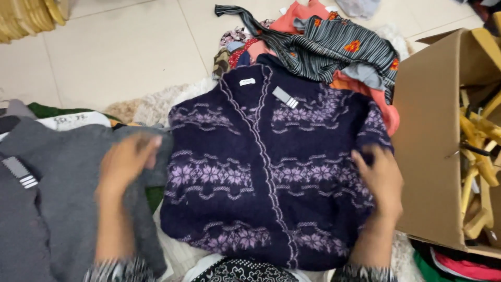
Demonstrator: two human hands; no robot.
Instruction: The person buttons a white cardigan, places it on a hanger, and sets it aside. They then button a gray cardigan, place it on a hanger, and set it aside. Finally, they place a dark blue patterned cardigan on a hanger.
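Both hands blurred: left hand (127, 159) open on grey garment (47, 209); right hand (380, 177) open, flat on navy cardigan (261, 172).

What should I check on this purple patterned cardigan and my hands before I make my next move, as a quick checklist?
1. Cardigan lies flat, front up on the pile: ok.
2. Front edges closed down the middle: ok.
3. Right hand rests on the cardigan's right edge: ok.
4. Left hand on the cardigan: not ok, it is at the grey garment beside the left edge, blurred.
5. Hang tag near the collar lies in view, not tucked in: ok.
6. Sleeves folded neatly underneath: cannot tell, hidden.
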